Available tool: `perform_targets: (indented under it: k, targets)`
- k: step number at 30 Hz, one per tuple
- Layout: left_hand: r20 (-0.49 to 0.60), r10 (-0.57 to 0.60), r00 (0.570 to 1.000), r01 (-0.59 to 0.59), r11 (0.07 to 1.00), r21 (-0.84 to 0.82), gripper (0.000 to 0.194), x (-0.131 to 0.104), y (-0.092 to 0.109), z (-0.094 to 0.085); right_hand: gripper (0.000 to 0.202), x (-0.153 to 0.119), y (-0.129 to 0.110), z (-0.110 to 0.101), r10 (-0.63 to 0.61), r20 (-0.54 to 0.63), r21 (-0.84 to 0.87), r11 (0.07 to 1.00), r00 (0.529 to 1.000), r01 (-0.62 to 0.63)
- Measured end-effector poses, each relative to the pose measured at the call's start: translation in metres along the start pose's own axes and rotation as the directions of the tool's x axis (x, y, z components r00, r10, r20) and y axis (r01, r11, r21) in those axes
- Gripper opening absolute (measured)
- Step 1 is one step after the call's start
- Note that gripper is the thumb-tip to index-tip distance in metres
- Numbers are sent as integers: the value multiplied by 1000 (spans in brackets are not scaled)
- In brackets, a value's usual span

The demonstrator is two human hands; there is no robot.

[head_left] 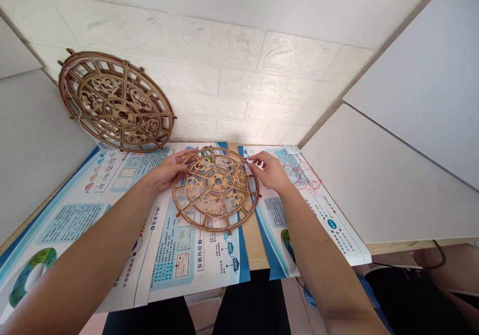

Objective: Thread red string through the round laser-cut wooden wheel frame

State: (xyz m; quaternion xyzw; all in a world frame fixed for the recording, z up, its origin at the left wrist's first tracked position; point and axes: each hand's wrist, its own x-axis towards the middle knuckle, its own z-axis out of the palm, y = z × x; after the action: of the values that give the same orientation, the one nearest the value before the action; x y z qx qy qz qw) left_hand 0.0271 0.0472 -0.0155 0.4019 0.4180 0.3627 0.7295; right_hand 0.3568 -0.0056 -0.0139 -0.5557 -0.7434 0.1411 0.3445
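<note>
Holding a wooden wheel [216, 179] in front of the body, keeping it over the strip of bare worktop [258, 250] that is showing between a left sheet [168, 285] and a right sheet [352, 255]. Being unable to tell whether touching the worktop with the wheel's lower rim.

Gripping the wheel at its upper left with the left hand [172, 169], laying the thumb over the front and curling the fingers round the edge. Reaching to the upper right rim with the right hand [271, 173], bringing thumb and fingers narrowly together there. Being unable to tell whether pinching the rim or only the thin wire [214, 218] that is running round the wheel.

Seeing more wheels in a stack [123, 115] at the left, leaning against the white brick-patterned wall [239, 90] and trailing a pale wire down its left side. Seeing a loose red tangle [309, 178] on the right sheet, lying just beyond the right hand. Seeing a pale panel [377, 190] at the right, standing beside the right sheet.
</note>
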Motion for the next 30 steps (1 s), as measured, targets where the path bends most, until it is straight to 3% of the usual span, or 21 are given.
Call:
perform_targets:
  k: [8,30]
  targets:
    - [73,-17,997,16,1000,21,75,0,-1,-2,17,-1,-8,4,-105,127,122,988,986,90]
    - [164,-36,986,22,996,83,73,5,-4,-11,11,0,-8,7,-11,192,57,998,981,0]
